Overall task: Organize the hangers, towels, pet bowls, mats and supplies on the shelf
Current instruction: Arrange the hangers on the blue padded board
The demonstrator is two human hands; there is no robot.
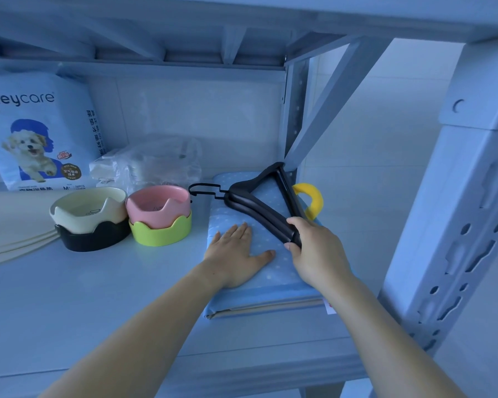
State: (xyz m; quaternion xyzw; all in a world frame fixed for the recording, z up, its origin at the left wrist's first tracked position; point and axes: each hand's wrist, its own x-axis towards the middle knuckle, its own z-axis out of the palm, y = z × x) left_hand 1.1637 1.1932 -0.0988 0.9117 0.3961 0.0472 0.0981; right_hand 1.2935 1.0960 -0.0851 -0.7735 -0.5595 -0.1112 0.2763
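Hangers (256, 209), a black bundle of what looks like 2 or 3 stacked together, lie slanted across the folded blue dotted towel (273, 280) at the right end of the shelf (98, 297), with their hooks pointing left toward the bowls. The right hand (318, 254) is clamped on the near arm of the bundle, fingers curled over it, which reads as squaring the pieces into 1 tidy pile. The left hand (236, 254) lies flat on the towel just beside the right hand, fingers straight and holding nothing. Pressing there probably keeps the soft fabric from sliding or rucking while the hangers are adjusted on top of it. The 2 hands are close but apart. Just beyond the right hand a yellow curved piece (314, 196) peeks out from under the black bundle; I cannot tell what it is. Left of the left hand stand 2 nested pairs of pet bowls, a pink bowl (158, 205) in a green bowl (161, 234) and a cream bowl (89, 208) in a black bowl (92, 239), stacked apparently to save room. Farther back, a clear plastic bag (156, 162) and a pet pad package (38, 130) sit against the rear wall, and cream mats (12, 222) lie at the far left.
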